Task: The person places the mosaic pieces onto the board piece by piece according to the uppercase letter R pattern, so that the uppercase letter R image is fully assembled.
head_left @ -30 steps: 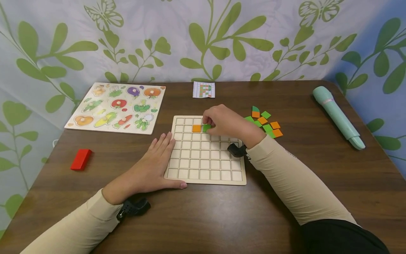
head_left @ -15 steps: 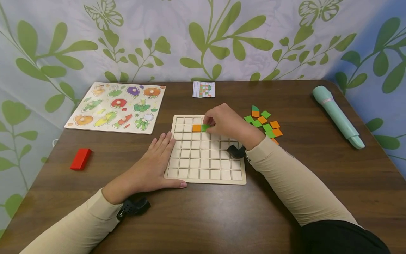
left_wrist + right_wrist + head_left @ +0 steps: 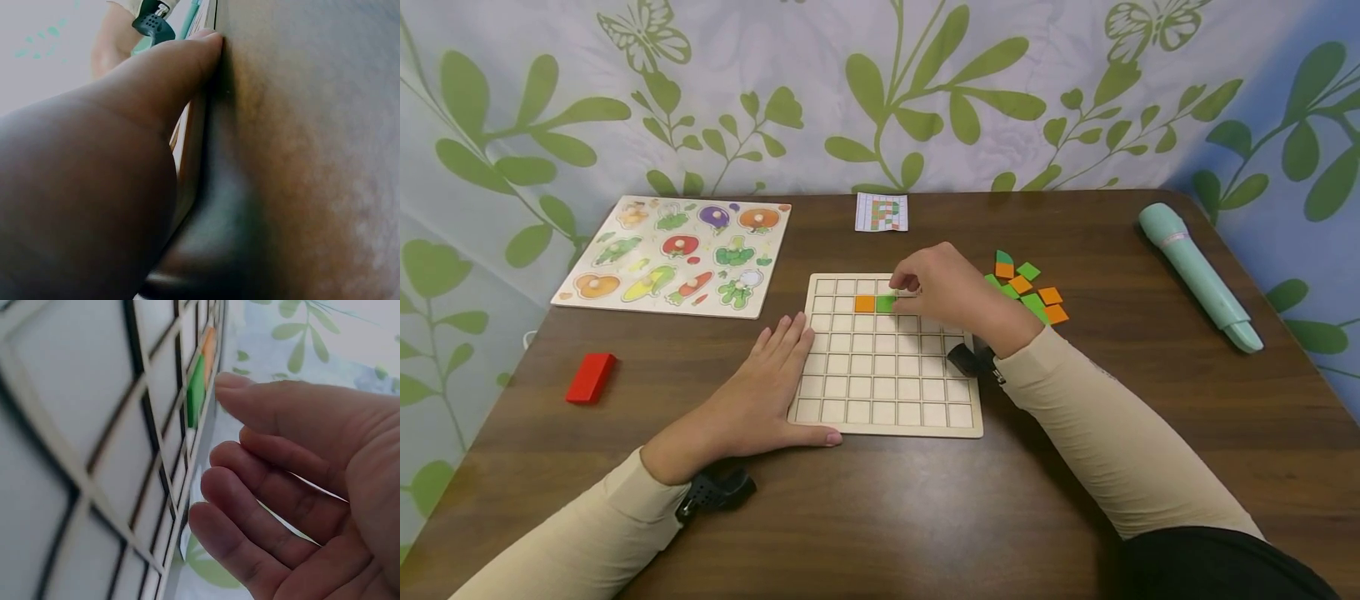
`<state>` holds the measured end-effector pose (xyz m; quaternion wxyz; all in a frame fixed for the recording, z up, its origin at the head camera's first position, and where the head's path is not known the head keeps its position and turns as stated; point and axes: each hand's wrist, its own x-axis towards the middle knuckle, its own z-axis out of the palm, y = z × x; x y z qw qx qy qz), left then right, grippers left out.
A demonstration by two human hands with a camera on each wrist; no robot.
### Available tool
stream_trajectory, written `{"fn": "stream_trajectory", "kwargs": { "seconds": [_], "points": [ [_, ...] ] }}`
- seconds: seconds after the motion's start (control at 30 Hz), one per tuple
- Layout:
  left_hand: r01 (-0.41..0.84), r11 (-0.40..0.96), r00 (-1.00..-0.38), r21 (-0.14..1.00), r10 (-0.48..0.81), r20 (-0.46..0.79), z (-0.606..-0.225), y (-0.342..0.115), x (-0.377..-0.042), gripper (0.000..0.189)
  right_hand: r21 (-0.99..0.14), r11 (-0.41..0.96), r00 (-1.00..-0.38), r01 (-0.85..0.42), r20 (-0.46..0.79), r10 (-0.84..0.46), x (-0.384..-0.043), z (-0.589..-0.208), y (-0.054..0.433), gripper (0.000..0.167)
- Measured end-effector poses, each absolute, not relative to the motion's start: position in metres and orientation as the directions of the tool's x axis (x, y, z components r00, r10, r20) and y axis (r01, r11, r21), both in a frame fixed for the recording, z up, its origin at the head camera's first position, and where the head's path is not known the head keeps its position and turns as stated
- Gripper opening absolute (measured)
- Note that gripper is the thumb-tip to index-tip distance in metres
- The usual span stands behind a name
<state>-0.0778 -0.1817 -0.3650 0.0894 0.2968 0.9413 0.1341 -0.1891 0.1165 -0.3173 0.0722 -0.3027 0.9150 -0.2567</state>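
Observation:
A square wooden grid board (image 3: 883,367) lies on the table in the head view. In its second row from the top, an orange square tile (image 3: 865,304) and a green square tile (image 3: 886,304) sit side by side. My left hand (image 3: 760,396) rests at the board's left edge, fingers straight, thumb along the near corner. My right hand (image 3: 951,287) hovers just right of the green tile, over the upper part of the grid. In the right wrist view its fingers (image 3: 231,487) are loosely bent, the thumb is apart from the green tile, and nothing is held.
Several loose green and orange tiles (image 3: 1049,296) lie right of the board. Behind stands a small printed pattern card (image 3: 882,212). A vegetable puzzle board (image 3: 677,258) and a red block (image 3: 591,377) are at left, a mint-green cylindrical case (image 3: 1198,275) at right.
The right hand has let go of the green tile and drawn back slightly to the right. The green tile now lies next to the orange one. The left hand stays put.

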Motion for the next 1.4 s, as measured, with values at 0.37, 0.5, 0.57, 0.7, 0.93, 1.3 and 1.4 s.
{"fn": "stream_trajectory", "kwargs": {
  "seconds": [0.37,0.5,0.57,0.7,0.93,1.3,1.4],
  "points": [
    [0.545,0.776,-0.806,0.318,0.589,-0.056,-0.365,-0.181,-0.077,0.138,-0.538,0.717,-0.875,-0.443,0.085,-0.476,-0.192,-0.307,0.179,0.021],
    [0.539,0.779,-0.808,0.321,0.586,-0.065,-0.364,-0.181,-0.076,0.138,-0.521,0.735,-0.886,-0.434,0.098,-0.453,-0.188,-0.310,0.205,0.018],
    [0.539,0.779,-0.808,0.320,0.586,-0.065,-0.364,-0.182,-0.076,0.138,-0.510,0.746,-0.892,-0.429,0.107,-0.440,-0.184,-0.310,0.216,0.019],
    [0.541,0.776,-0.808,0.323,0.587,-0.057,-0.364,-0.182,-0.076,0.138,-0.487,0.764,-0.901,-0.424,0.135,-0.413,-0.179,-0.312,0.238,0.023],
    [0.552,0.765,-0.803,0.331,0.595,-0.037,-0.364,-0.181,-0.076,0.136,-0.445,0.793,-0.909,-0.417,0.179,-0.378,-0.168,-0.313,0.271,0.023],
    [0.545,0.768,-0.804,0.337,0.592,-0.048,-0.364,-0.181,-0.075,0.137,-0.384,0.824,-0.909,-0.416,0.149,-0.390,-0.154,-0.319,0.307,0.029],
    [0.539,0.776,-0.808,0.328,0.587,-0.059,-0.365,-0.181,-0.076,0.138,-0.383,0.826,-0.910,-0.414,0.147,-0.388,-0.153,-0.320,0.313,0.034]
  ]
}}
